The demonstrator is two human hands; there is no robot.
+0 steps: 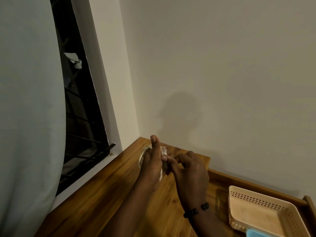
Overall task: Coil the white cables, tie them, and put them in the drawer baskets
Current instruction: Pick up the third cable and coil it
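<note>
My left hand [152,166] holds a coiled white cable [142,155] above the wooden desk top, thumb pointing up; most of the coil is hidden behind the palm. My right hand [188,170], with a dark bead bracelet on its wrist, meets it from the right, its fingers curled and pinching at the cable's white end [164,150] between the two hands. A beige perforated basket [239,207] sits in the open drawer at the lower right, with nothing visible inside it.
The wooden desk top [106,199] runs along a window sill on the left. The open drawer's wooden rim [256,185] lies against the wall. A blue basket's corner [256,233] shows at the bottom right edge. A pale curtain [29,117] hangs at the left.
</note>
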